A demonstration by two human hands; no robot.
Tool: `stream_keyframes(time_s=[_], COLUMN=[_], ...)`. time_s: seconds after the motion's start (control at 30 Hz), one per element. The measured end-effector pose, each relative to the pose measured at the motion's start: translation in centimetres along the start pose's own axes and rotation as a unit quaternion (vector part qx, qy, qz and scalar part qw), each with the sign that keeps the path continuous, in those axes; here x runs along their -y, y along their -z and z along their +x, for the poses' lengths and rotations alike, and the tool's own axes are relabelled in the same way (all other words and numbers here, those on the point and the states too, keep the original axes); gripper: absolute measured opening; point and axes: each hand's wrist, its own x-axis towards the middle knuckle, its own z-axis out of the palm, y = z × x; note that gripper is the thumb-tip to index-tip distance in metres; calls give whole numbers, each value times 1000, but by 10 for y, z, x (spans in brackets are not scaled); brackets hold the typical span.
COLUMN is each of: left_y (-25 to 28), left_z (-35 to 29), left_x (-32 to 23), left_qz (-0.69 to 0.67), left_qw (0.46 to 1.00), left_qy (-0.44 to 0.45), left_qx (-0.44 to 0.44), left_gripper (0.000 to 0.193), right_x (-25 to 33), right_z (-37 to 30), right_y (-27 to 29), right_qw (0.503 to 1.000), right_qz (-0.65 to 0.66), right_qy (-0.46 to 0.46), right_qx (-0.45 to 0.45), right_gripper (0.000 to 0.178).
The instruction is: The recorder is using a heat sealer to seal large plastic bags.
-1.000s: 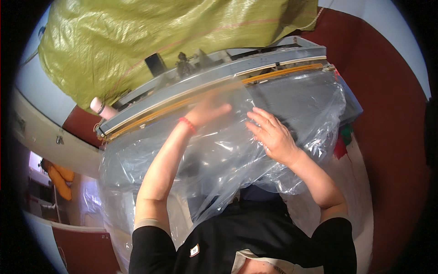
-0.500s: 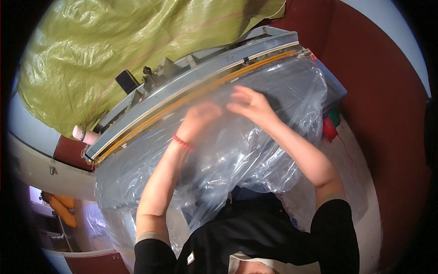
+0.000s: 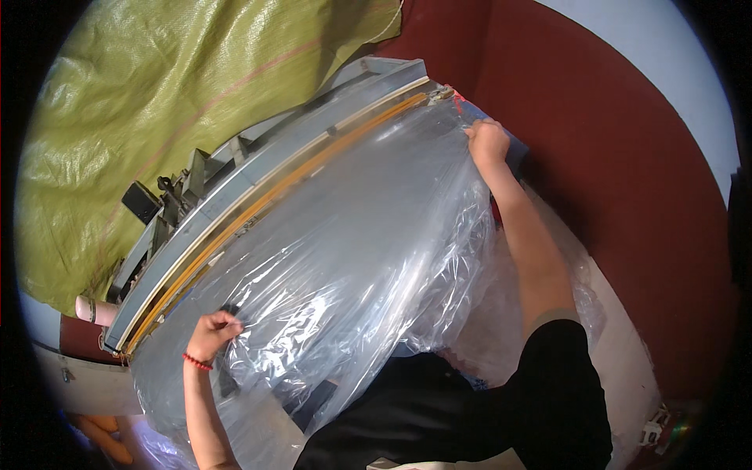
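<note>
Plastic sheeting (image 3: 352, 258), clear and crinkled, lies spread across a long grey sealing machine (image 3: 258, 176), its upper edge running along the machine's yellow-orange strip (image 3: 266, 205). The left hand (image 3: 210, 335), a red bracelet (image 3: 197, 361) at its wrist, has its fingers closed, pinching the film near the strip's lower end. The right hand (image 3: 487, 142) grips the film at the far upper end, fingers curled over it. Held well apart, the two hands pull the sheet taut and flat along the strip. A green woven sack (image 3: 157, 102) bulks behind the machine.
</note>
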Motion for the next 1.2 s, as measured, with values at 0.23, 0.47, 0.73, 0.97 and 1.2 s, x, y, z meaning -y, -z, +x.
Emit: stream_keyframes(time_s=[0.23, 0.47, 0.73, 0.97, 1.2], left_y=[59, 107, 117, 100, 99], left_z=[-52, -100, -32, -7, -1], left_x=[38, 64, 128, 126, 124], left_qz=[44, 87, 238, 343, 340], left_qw=[996, 986, 862, 766, 760], left_qy=[40, -3, -77, -79, -128], left_qx=[-68, -141, -440, -538, -538], left_gripper=[12, 8, 5, 7, 9], right_x=[-7, -15, -113, -139, -141], right_z=[0, 6, 34, 30, 21], right_y=[-20, -26, -95, -23, -4], right_qw=[988, 985, 878, 792, 769], right_qz=[67, 120, 461, 576, 598], right_qy=[-135, -103, -105, -180, -198], right_qx=[-37, 70, 65, 90, 111], right_gripper=[21, 25, 23, 27, 29])
